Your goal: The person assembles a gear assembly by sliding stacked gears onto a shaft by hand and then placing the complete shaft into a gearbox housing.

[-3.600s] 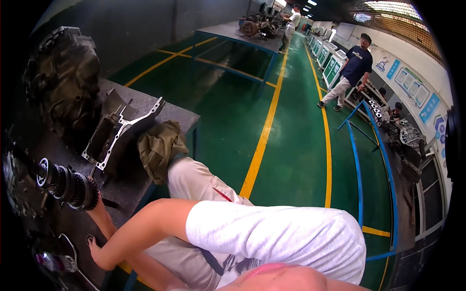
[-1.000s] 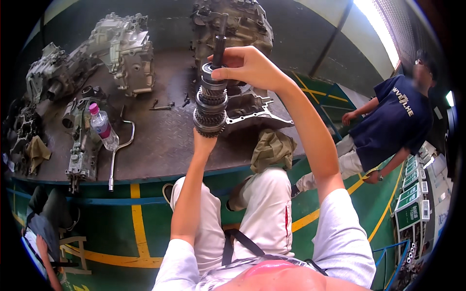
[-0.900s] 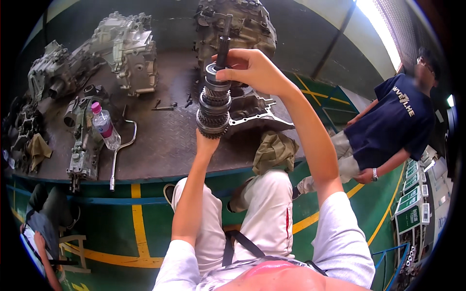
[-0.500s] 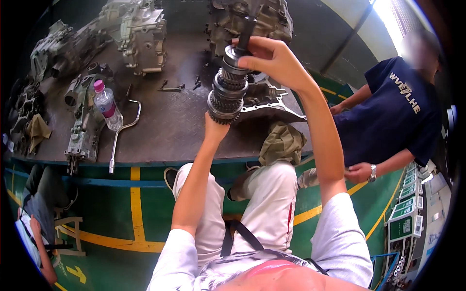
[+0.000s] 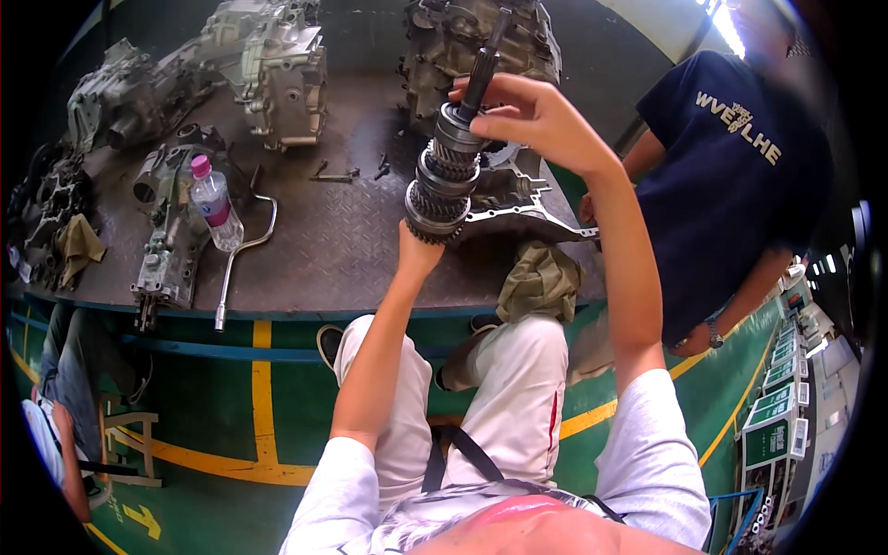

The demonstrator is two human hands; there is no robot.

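The gear shaft point(image 5: 447, 178) is leaning beyond and left of the cloth point(image 5: 540, 283), its long axis slanting away from the cloth, lower end nearer the left hand point(image 5: 419, 246). Left of the cloth, that hand is holding the lower end from beneath, fingers hidden. Beyond the cloth, the right hand point(image 5: 544, 122) is sitting half open around the upper end; whether it is gripping, I cannot tell.
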